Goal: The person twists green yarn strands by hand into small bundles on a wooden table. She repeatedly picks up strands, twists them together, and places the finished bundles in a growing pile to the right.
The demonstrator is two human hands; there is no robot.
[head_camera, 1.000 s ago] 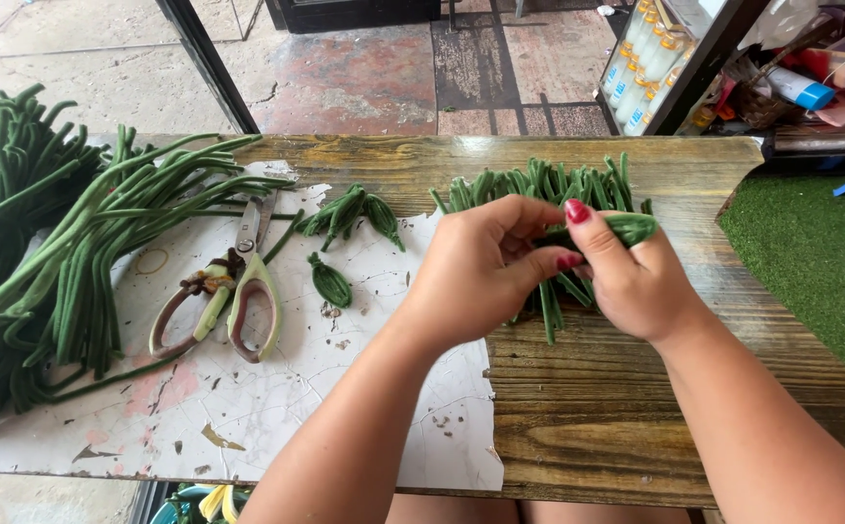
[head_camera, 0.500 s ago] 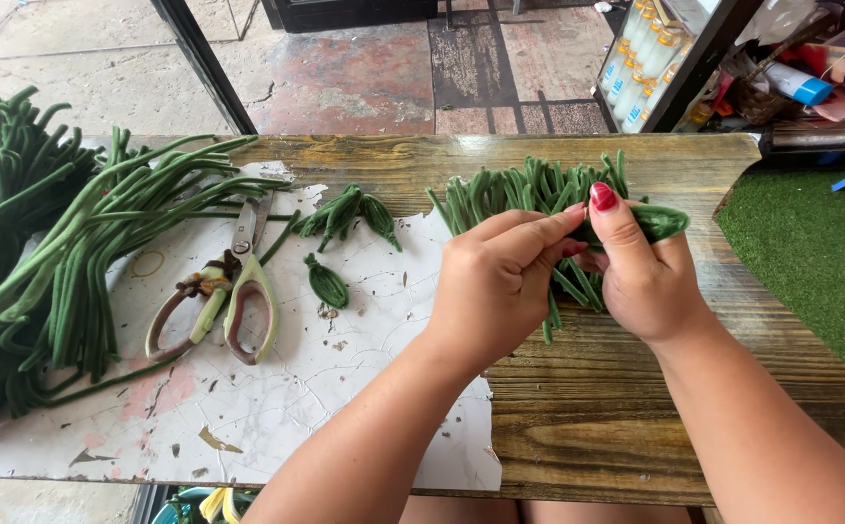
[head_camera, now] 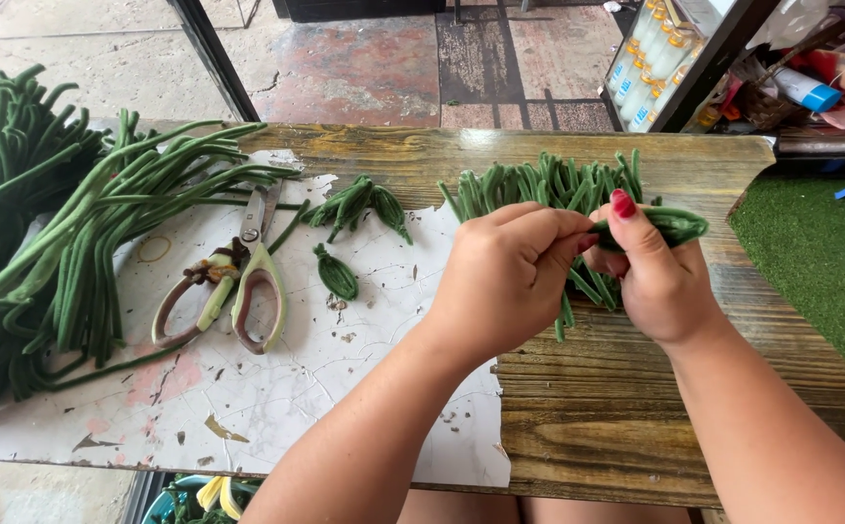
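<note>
Both hands meet above the right part of a weathered wooden plank table (head_camera: 636, 427), and between them sits one short, plump green bud with a tapered tip (head_camera: 673, 225). The right hand (head_camera: 660, 281), its thumbnail painted red, pinches the bud between thumb and forefinger; the bud's long axis runs roughly left to right, with the free tip pointing right, away from the other hand. The left hand (head_camera: 510, 277) comes in from the left with its fingers curled closed, fingertips bunched against the bud's left end, just touching the right thumb. What exactly the left fingertips grip is hidden behind the knuckles, so I cannot tell whether they hold a petal, a stem end, or only press on it.

Directly beneath and beyond the hands lies a row of cut green stalks with buds (head_camera: 549, 189), fanned with tips pointing far. To the left, on a cracked white painted board (head_camera: 277, 388), rest a few loose green buds (head_camera: 357, 206) and a pair of scissors with pale green and pink handles (head_camera: 233, 286). Further left, a big heap of long green stems (head_camera: 64, 243) spills off the board's edge.
</note>
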